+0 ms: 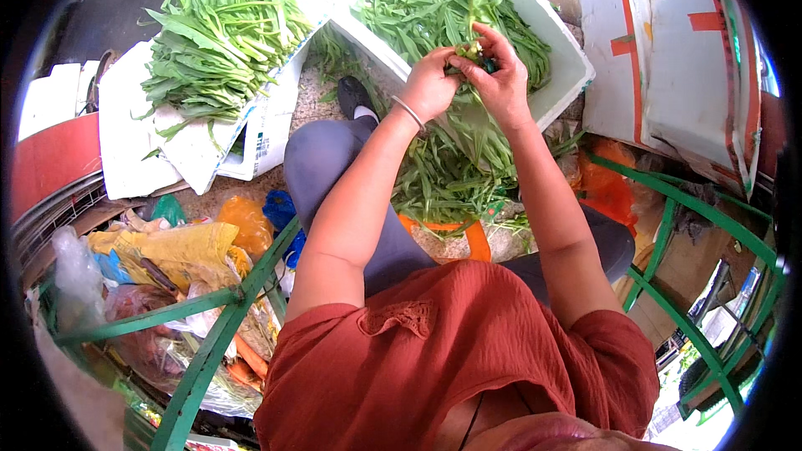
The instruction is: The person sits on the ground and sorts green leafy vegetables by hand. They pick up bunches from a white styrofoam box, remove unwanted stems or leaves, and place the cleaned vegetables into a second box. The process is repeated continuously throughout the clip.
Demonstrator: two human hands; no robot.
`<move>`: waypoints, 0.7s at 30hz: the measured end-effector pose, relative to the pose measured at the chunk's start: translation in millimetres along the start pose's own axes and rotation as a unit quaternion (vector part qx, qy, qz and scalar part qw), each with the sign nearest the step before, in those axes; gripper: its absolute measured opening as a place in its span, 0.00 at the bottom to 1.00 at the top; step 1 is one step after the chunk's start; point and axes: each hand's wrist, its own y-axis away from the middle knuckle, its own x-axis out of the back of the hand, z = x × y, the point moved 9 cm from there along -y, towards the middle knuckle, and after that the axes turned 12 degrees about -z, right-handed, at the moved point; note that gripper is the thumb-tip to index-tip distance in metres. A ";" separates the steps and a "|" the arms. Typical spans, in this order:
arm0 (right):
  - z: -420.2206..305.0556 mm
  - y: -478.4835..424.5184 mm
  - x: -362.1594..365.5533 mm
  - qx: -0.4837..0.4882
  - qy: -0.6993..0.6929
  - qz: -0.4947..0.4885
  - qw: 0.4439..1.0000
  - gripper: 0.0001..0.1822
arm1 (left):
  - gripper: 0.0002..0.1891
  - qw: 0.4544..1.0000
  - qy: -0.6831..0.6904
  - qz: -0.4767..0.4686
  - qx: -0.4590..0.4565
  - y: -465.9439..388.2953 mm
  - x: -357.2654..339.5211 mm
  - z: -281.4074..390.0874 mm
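Note:
My left hand (432,84), with a bangle at the wrist, pinches a small bunch of leafy green stems (468,50). My right hand (503,78) grips the same bunch from the other side, and a leaf (485,7) sticks up past its fingers. A small dark item (488,65) shows at the right fingers; I cannot tell what it is. Both hands are above the near edge of a white foam box (567,84) holding long-leaf greens (426,9). More loose greens (448,181) lie between my knees, below the hands.
At the left, stacked greens (219,44) rest on white foam pieces (135,150). Taped foam boxes (677,56) stand at the right. Green metal frames (207,351) flank me. Plastic bags (247,222) and carrots (250,357) are at the lower left. An orange strap (477,241) lies between my legs.

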 end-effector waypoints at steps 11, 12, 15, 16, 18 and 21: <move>-33.6 10.9 108.5 0.008 -0.117 0.207 0.971 0.08 | 0.32 0.984 -0.031 0.168 0.052 15.0 29.9 -10.7; -47.1 15.7 121.5 0.019 -0.114 0.221 0.968 0.08 | 0.30 0.981 -0.031 0.185 0.058 16.6 33.0 -22.8; -103.1 33.4 143.9 0.047 -0.078 0.263 0.961 0.11 | 0.24 0.976 -0.031 0.203 0.068 27.5 39.4 -27.3; -116.8 35.6 145.3 0.051 -0.069 0.261 0.962 0.11 | 0.22 0.978 0.028 0.196 0.064 29.8 39.2 -33.7; -125.3 37.9 141.4 0.043 -0.063 0.223 0.972 0.11 | 0.16 0.975 0.117 0.183 0.050 37.7 36.8 -41.9; -78.1 28.7 141.6 -0.003 0.050 0.161 0.986 0.11 | 0.15 0.968 0.150 0.158 0.127 54.8 13.2 -31.7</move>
